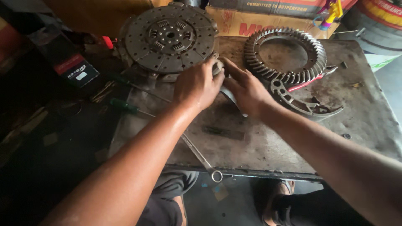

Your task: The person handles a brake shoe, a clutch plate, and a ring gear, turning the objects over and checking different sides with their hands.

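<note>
My left hand [197, 83] and my right hand [247, 88] meet at the middle of a grimy metal workbench [268, 142]. Both grip a small grey metal part [218, 67] just in front of a round clutch disc [169, 37]. A curved metal strip [231, 98] runs down between my hands; most of the gripped part is hidden by my fingers.
A large toothed ring gear [285, 54] lies to the right, with a curved brake shoe [301, 102] and a red-handled tool [307, 82] beside it. A combination wrench [201, 158] lies under my left forearm, a green-handled screwdriver [125, 106] to the left. Cardboard boxes [251, 23] stand behind.
</note>
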